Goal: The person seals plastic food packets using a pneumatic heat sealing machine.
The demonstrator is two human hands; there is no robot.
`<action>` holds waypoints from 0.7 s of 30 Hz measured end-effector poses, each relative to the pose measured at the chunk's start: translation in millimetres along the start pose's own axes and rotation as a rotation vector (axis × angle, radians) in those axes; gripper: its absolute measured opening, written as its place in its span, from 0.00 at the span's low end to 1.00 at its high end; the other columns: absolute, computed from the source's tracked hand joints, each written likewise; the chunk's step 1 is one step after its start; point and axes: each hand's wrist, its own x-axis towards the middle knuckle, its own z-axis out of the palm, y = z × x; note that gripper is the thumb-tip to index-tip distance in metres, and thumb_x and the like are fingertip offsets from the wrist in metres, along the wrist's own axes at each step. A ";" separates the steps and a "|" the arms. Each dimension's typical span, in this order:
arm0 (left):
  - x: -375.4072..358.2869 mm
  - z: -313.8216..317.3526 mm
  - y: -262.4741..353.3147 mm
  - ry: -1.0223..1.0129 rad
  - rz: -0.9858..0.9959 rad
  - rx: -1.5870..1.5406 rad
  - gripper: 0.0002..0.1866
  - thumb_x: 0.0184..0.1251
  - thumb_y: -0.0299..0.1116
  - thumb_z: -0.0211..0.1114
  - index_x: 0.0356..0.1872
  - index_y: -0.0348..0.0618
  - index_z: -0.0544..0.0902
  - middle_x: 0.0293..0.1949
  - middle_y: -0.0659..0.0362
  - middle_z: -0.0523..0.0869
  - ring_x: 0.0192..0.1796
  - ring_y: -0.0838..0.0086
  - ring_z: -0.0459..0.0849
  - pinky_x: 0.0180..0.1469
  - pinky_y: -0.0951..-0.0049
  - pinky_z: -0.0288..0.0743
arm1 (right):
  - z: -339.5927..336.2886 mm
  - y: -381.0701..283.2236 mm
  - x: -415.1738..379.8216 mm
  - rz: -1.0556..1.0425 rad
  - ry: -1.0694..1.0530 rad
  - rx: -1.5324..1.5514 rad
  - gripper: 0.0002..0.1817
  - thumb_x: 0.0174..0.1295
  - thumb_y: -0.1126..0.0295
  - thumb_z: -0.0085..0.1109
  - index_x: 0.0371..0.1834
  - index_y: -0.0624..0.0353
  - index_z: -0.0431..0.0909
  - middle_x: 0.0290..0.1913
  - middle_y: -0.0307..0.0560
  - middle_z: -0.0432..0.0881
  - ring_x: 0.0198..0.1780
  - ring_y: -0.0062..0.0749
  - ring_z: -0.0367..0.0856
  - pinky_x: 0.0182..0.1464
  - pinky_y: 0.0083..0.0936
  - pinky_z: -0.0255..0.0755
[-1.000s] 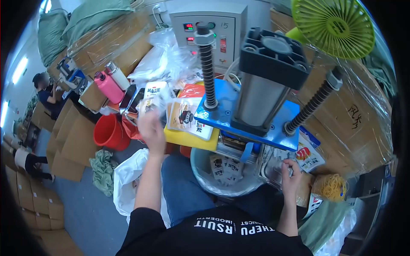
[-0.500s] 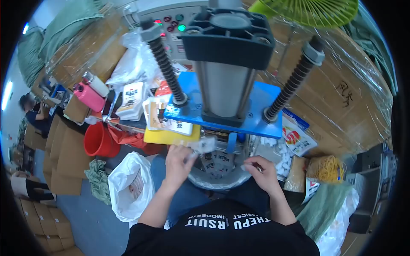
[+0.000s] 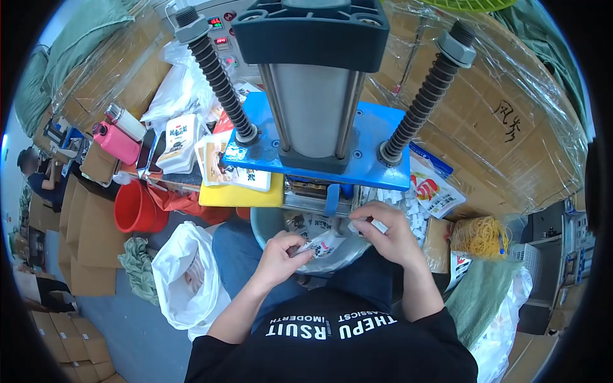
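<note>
My left hand [image 3: 280, 260] pinches a small printed white pouch [image 3: 327, 245] between thumb and fingers, holding it over the basin. Close to the pouch's far side, my right hand [image 3: 391, 237] has thumb and forefinger together on a small white piece [image 3: 378, 226]. A pale basin [image 3: 259, 225] rests between my legs, and more printed pouches [image 3: 311, 225] lie inside it. Just beyond my hands stands a press with a blue plate [image 3: 377, 127] and a grey cylinder [image 3: 306, 118]. Small white pieces [image 3: 408, 203] are heaped beside its right side.
Left of the press lie a yellow pad [image 3: 239, 196] and stacked printed packs [image 3: 181, 143]. A red bucket [image 3: 137, 207] and a white sack [image 3: 188, 281] stand on the floor. Yellow rubber bands [image 3: 479, 237] sit at right, before a large carton [image 3: 491, 140]. Another person [image 3: 45, 182] is far left.
My left hand has come lower and to the right, and its pouch now shows clearly. My right hand has moved up beside the small white pieces. The view has tilted slightly.
</note>
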 end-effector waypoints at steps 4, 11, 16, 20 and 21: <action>6.5 -4.3 16.5 -0.056 0.097 0.123 0.10 0.55 0.32 0.74 0.30 0.35 0.85 0.24 0.60 0.79 0.32 0.77 0.72 0.35 0.74 0.66 | -13.2 -12.3 8.2 -0.109 -0.257 -0.212 0.07 0.60 0.76 0.62 0.41 0.63 0.82 0.40 0.51 0.84 0.40 0.40 0.81 0.45 0.30 0.75; -3.6 5.9 8.8 -0.160 -0.140 -0.440 0.08 0.60 0.28 0.70 0.37 0.34 0.87 0.32 0.59 0.88 0.36 0.81 0.82 0.39 0.79 0.75 | 33.5 16.2 -12.1 0.048 -0.036 0.052 0.13 0.64 0.72 0.60 0.50 0.64 0.80 0.42 0.48 0.84 0.41 0.31 0.82 0.43 0.28 0.75; 21.0 4.0 -8.4 -0.042 -0.230 -0.487 0.11 0.62 0.27 0.70 0.41 0.29 0.85 0.38 0.54 0.89 0.38 0.77 0.86 0.42 0.76 0.80 | 2.2 20.7 -17.0 0.247 0.044 -0.049 0.17 0.64 0.73 0.60 0.56 0.64 0.78 0.43 0.48 0.84 0.39 0.24 0.81 0.42 0.21 0.75; 59.8 2.9 -19.7 0.086 -0.319 -0.685 0.09 0.64 0.23 0.67 0.42 0.27 0.84 0.40 0.51 0.88 0.39 0.72 0.87 0.43 0.73 0.81 | -52.9 30.2 -38.5 0.318 0.014 -0.344 0.18 0.61 0.75 0.62 0.55 0.60 0.79 0.42 0.49 0.84 0.38 0.30 0.83 0.42 0.28 0.76; 66.9 3.4 -25.9 0.096 -0.322 -0.691 0.08 0.64 0.21 0.65 0.42 0.28 0.84 0.41 0.50 0.88 0.39 0.71 0.88 0.43 0.72 0.82 | -56.2 33.6 -46.5 0.311 0.005 -0.591 0.17 0.58 0.75 0.63 0.52 0.59 0.79 0.43 0.50 0.83 0.38 0.37 0.83 0.42 0.32 0.76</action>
